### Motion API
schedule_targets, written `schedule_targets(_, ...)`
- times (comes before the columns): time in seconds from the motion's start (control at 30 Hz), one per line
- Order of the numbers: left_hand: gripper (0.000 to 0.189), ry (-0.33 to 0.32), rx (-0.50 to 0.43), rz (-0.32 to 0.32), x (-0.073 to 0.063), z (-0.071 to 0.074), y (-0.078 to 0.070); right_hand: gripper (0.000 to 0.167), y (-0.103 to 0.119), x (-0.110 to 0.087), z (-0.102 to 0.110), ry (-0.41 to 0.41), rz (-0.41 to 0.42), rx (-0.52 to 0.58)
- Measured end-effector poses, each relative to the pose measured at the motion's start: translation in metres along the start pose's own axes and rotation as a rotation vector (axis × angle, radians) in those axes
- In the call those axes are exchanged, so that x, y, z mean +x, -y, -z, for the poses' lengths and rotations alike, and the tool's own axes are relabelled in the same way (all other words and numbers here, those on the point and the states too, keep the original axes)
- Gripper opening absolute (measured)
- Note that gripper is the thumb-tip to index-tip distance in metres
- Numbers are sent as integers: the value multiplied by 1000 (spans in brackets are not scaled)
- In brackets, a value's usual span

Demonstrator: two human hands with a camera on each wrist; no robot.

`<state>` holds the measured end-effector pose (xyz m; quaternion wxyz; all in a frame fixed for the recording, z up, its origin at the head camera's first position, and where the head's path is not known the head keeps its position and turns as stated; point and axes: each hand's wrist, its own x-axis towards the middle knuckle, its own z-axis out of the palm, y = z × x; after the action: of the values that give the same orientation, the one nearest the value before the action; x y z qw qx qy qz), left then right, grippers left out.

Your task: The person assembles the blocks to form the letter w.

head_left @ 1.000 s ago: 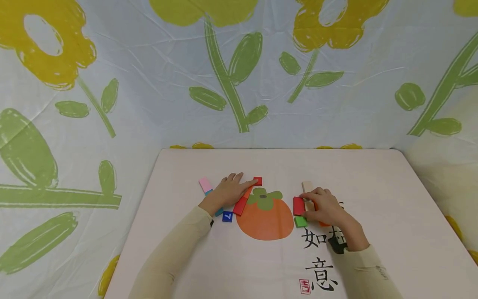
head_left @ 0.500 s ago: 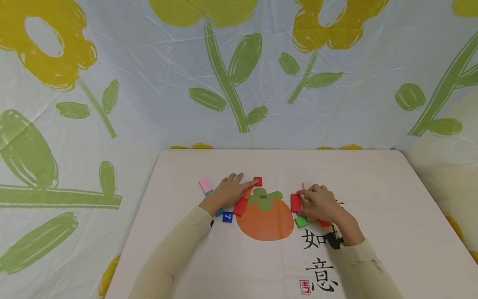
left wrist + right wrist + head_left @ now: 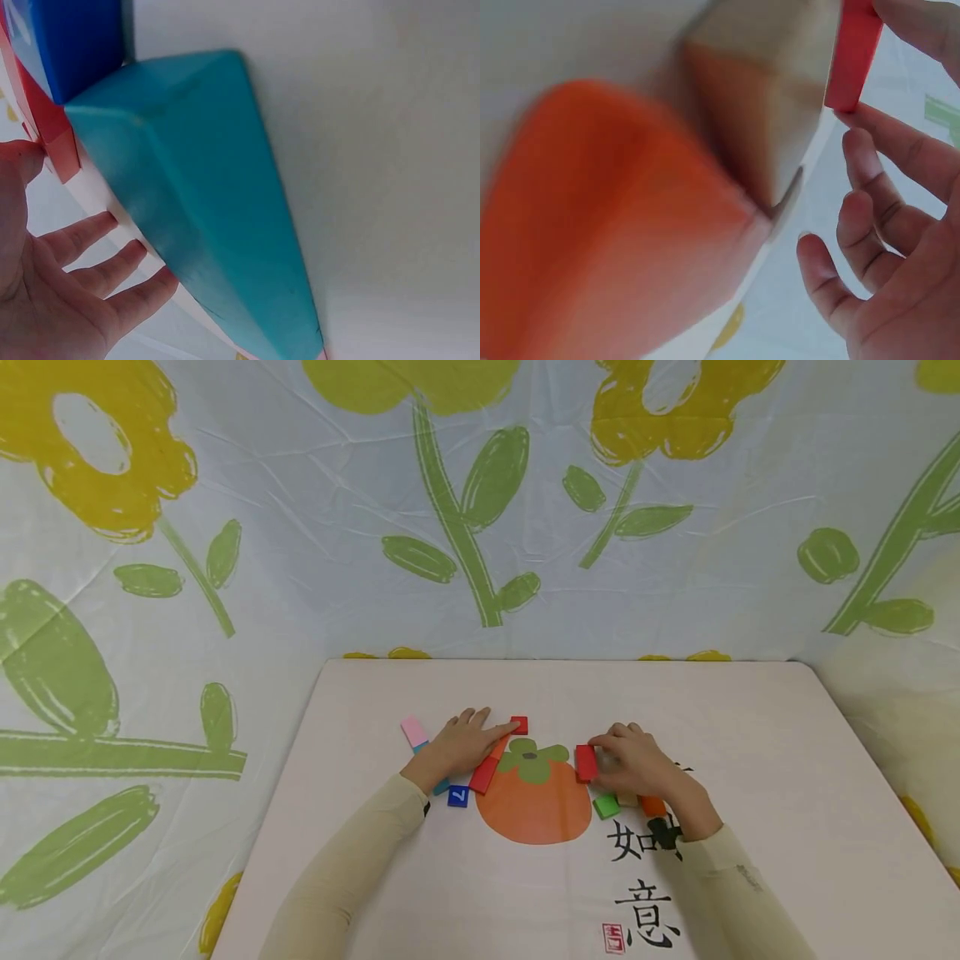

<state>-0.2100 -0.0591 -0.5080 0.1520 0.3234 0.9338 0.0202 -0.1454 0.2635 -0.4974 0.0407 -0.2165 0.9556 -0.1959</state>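
My right hand (image 3: 636, 767) pinches a red rectangular block (image 3: 586, 763) by its ends, at the right edge of the printed persimmon. In the right wrist view the thumb and index finger grip the red block (image 3: 853, 56), and the other fingers curve loosely. My left hand (image 3: 461, 745) lies spread, its thumb reaching across an orange block (image 3: 498, 746) to a small red square block (image 3: 519, 725). Below the orange one, a red block (image 3: 483, 774) continues the slanted line. The left wrist view shows the left hand (image 3: 67, 292) with extended fingers behind a teal block (image 3: 202, 202).
A blue block marked 7 (image 3: 457, 796) and a pink block (image 3: 412, 730) lie around the left hand. Near the right hand are a green block (image 3: 606, 807), a plain wooden block (image 3: 627, 800) and an orange block (image 3: 653, 807). A flowered cloth (image 3: 300, 568) hangs behind the table (image 3: 450, 893).
My right hand has carried the red block leftward and slightly away from me, off from the green and wooden blocks to the persimmon's edge. The left hand has stayed put.
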Motion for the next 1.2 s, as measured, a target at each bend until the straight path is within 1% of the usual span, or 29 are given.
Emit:
schedule_targets(0.1,51,11,-15,4,0,1,-1,47,2,9,0,16,36,39)
schedule_targets(0.27,53,21,-9,7,-1,-1,-1,48,8,27,-3,90,59,140)
schedule_targets(0.37,54,28,-12,18,-1,-3,-2,47,13,38,-4,130,67,176)
schedule_targets(0.43,53,32,-25,28,-1,-4,-2,47,16,43,-5,152,76,176)
schedule_targets(0.57,54,33,-18,29,-2,-5,-2,46,20,54,-9,194,92,160)
schedule_targets(0.8,54,31,-23,26,-2,-4,-2,48,22,65,-15,226,108,111)
schedule_targets(1.03,52,17,-15,15,-2,-1,-2,52,26,69,-14,256,71,136)
schedule_targets(1.2,52,15,-6,15,-1,-1,-2,53,25,73,-13,264,61,137)
